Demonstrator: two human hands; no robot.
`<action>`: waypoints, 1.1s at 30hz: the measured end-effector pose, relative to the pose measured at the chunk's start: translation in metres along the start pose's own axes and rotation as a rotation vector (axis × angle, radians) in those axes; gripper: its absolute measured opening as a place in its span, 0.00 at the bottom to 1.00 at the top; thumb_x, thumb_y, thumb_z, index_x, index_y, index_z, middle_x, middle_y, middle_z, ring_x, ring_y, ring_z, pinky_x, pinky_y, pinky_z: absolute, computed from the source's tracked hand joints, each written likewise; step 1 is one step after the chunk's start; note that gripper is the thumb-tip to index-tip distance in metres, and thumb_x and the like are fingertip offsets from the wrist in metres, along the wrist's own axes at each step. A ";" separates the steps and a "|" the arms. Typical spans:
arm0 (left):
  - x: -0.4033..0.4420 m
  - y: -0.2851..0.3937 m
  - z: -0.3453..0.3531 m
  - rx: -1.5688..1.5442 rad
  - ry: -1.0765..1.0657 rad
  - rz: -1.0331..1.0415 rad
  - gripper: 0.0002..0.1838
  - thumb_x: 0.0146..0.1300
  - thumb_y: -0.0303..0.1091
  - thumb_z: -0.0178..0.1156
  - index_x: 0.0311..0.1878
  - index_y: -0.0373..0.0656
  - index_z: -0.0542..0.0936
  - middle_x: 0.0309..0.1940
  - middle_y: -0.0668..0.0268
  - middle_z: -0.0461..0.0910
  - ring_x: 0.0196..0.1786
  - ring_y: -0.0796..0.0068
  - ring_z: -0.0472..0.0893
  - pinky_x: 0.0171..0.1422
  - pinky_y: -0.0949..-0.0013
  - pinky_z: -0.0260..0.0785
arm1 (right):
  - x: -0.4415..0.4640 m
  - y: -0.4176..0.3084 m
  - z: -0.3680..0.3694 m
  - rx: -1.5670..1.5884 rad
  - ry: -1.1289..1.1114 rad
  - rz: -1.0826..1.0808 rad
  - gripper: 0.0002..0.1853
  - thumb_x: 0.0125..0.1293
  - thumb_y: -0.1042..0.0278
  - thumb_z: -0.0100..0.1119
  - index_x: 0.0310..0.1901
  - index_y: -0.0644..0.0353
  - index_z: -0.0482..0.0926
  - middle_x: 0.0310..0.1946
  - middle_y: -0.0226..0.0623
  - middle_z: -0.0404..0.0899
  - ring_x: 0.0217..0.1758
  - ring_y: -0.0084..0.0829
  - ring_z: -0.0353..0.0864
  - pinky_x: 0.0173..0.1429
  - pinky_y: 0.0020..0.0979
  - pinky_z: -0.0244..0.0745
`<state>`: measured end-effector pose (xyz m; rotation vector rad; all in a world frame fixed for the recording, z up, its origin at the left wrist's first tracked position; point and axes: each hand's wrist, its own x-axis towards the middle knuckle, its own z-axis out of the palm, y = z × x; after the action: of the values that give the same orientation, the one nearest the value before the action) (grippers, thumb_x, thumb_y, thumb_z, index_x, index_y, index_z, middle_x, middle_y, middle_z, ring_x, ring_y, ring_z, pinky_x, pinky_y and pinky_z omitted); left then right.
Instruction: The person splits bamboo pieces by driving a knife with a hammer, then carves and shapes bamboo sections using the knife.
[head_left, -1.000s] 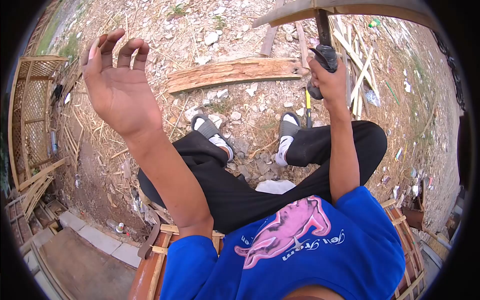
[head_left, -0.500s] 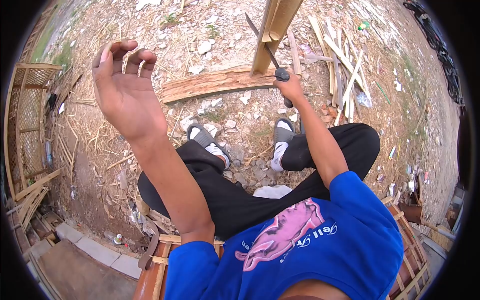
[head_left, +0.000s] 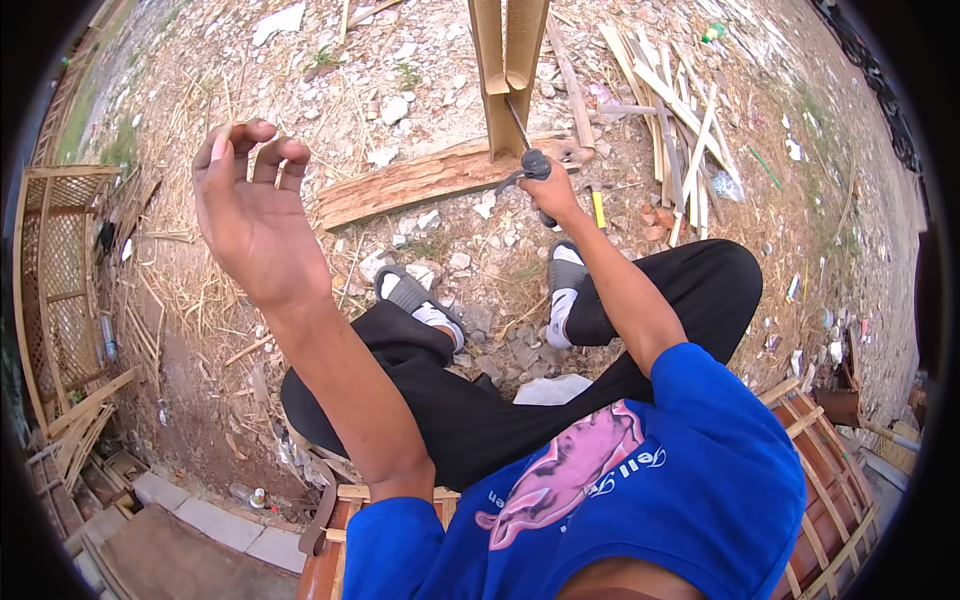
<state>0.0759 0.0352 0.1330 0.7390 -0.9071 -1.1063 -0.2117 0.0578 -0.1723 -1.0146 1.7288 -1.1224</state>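
A split bamboo pole [head_left: 505,75] stands upright with its foot on a rough wooden beam [head_left: 400,180]. My right hand [head_left: 552,192] is wrapped round the dark handle of a long knife [head_left: 537,165], just right of the pole's foot. The knife's thin blade runs up into the split, and most of it is hidden by the bamboo. Raised on the left, my left hand [head_left: 262,225] holds nothing; its palm faces up and its fingers are apart and loosely curled.
Thin strips of wood or bamboo [head_left: 690,130] lie piled at the right. A yellow object [head_left: 598,208] rests beside my right wrist. Lattice panels [head_left: 65,290] stand at far left. Stones and straw litter the ground around my sandals [head_left: 415,295].
The bamboo pole and knife have shifted left and now stand straighter, and the knife has turned. A dark gap shows between the bamboo halves. My left hand sits slightly lower.
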 end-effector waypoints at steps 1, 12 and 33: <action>0.000 0.002 0.001 -0.004 -0.007 0.005 0.14 0.72 0.41 0.53 0.50 0.41 0.75 0.43 0.63 0.74 0.44 0.69 0.74 0.57 0.61 0.69 | 0.003 0.003 0.001 0.008 0.010 -0.002 0.15 0.52 0.71 0.66 0.42 0.61 0.79 0.27 0.32 0.78 0.26 0.24 0.76 0.32 0.30 0.72; -0.001 0.009 -0.006 -0.027 0.028 0.106 0.16 0.72 0.41 0.51 0.51 0.37 0.75 0.43 0.59 0.76 0.42 0.65 0.78 0.53 0.59 0.71 | -0.012 -0.222 -0.075 0.356 0.056 -0.269 0.09 0.58 0.75 0.67 0.30 0.60 0.73 0.18 0.27 0.70 0.16 0.17 0.65 0.21 0.24 0.59; 0.001 0.026 -0.018 -0.077 0.070 0.106 0.15 0.72 0.41 0.53 0.49 0.37 0.75 0.42 0.60 0.75 0.42 0.66 0.76 0.53 0.60 0.69 | -0.024 0.048 -0.008 0.181 0.177 0.174 0.09 0.53 0.76 0.65 0.37 0.61 0.78 0.22 0.30 0.76 0.16 0.22 0.72 0.19 0.28 0.66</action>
<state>0.1035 0.0424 0.1473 0.6553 -0.8305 -1.0104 -0.2204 0.0953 -0.2109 -0.6583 1.7786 -1.2597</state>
